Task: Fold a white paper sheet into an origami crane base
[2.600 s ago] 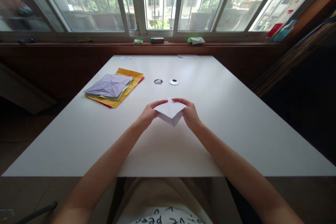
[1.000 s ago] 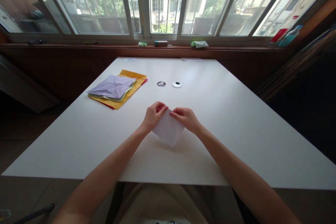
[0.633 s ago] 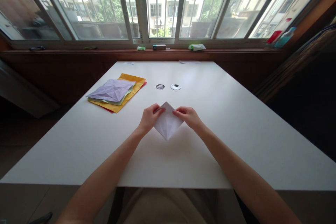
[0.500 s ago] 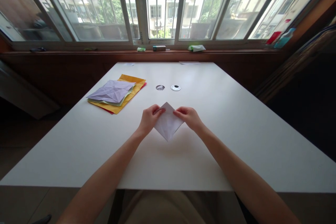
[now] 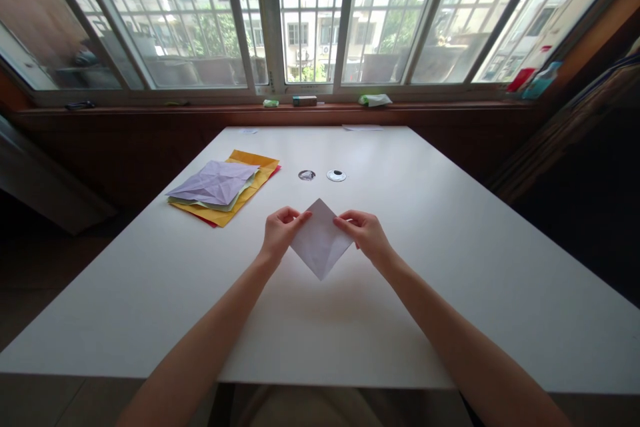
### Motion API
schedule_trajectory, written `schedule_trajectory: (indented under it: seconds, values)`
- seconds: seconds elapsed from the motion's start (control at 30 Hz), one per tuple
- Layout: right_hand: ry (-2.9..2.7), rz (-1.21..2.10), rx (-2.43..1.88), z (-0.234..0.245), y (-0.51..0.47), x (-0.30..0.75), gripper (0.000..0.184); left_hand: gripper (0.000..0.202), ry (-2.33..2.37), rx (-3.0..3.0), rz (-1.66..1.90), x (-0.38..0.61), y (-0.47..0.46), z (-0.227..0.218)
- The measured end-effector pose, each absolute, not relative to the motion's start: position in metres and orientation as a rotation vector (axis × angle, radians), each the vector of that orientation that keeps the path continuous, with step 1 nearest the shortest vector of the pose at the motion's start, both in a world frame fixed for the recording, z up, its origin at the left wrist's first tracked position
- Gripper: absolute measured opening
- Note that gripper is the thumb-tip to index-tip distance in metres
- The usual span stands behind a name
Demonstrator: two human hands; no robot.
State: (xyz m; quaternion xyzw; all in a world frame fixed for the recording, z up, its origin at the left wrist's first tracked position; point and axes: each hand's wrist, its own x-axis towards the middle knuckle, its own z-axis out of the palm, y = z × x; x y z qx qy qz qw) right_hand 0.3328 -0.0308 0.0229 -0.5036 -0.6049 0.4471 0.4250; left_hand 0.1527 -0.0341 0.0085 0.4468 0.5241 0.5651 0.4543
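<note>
A folded white paper square [image 5: 321, 240] lies as a diamond on the white table [image 5: 430, 260], one corner pointing at me. My left hand [image 5: 278, 232] pinches its left corner with curled fingers. My right hand [image 5: 366, 235] pinches its right corner the same way. The paper rests flat between both hands near the middle of the table.
A stack of coloured paper sheets [image 5: 223, 183], lilac on top of yellow and red, lies at the left. Two small round cable holes [image 5: 321, 175] sit beyond the paper. Small boxes and a green packet rest on the window sill [image 5: 305, 101]. Dark furniture stands at the right.
The paper was held up loosely folded, then pressed down and flattened into a diamond on the table. Both hands slid out to its side corners. The view tilted slightly.
</note>
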Motion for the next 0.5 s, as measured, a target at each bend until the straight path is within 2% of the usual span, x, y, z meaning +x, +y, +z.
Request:
schedule_trajectory:
  seconds: [0.13, 0.27, 0.5]
  values:
    - [-1.422, 1.042, -1.249, 0.019, -0.030, 0.333, 0.032, 0.033, 1.079, 0.916, 1.344, 0.158, -0.037, 0.007]
    - [-1.396, 0.965, -1.237, 0.013, -0.033, 0.328, 0.034, 0.044, 0.946, 0.837, 1.198, 0.168, -0.044, 0.005]
    - [-1.588, 1.021, -1.214, 0.010, -0.028, 0.330, 0.033, 0.043, 1.114, 0.857, 1.320, 0.171, -0.045, -0.002]
